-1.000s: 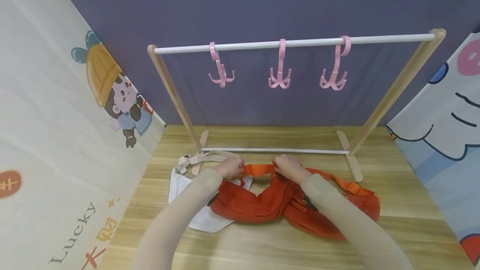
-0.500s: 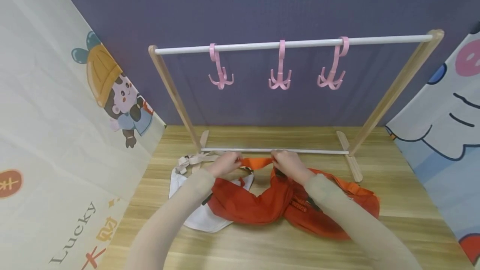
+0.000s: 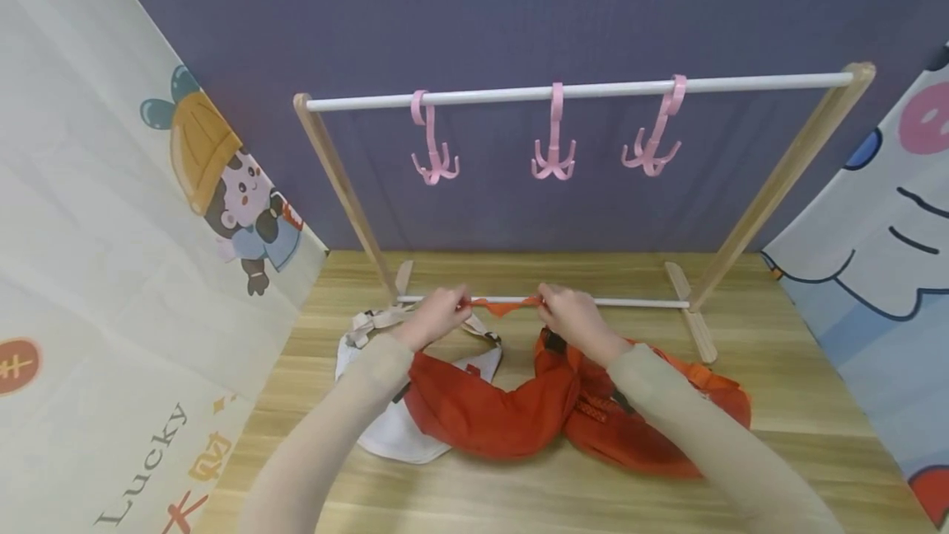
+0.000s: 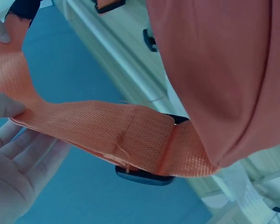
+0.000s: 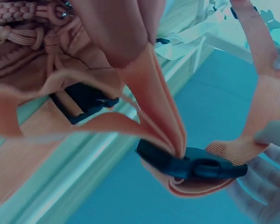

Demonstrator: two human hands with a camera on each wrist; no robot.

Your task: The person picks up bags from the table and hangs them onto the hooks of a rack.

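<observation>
My left hand (image 3: 441, 316) pinches an orange webbing strap (image 3: 504, 306) between thumb and fingers. A short way along, my right hand (image 3: 574, 320) pinches the same strap. It belongs to a red waist bag (image 3: 493, 419) that hangs below both hands, low over the table. The right wrist view shows a black buckle (image 5: 200, 168) on the strap; the left wrist view shows a black slider (image 4: 144, 176). A second red bag (image 3: 633, 443) lies to the right, partly behind my right forearm. The white bag (image 3: 411, 439) at left is partly covered by the held one.
A rack stands behind the bags, its white upper bar (image 3: 504, 95) carrying a left pink hook (image 3: 436, 165), a middle one (image 3: 553, 159) and a right one (image 3: 650, 156). A lower white bar (image 3: 638, 303) runs near the wooden table (image 3: 786, 419). Printed cloth (image 3: 111, 213) borders the left.
Both hands have risen and moved slightly toward the rack with the strap. It now stretches higher between them, and the held bag's left side has shifted left. The pink hooks have swung slightly.
</observation>
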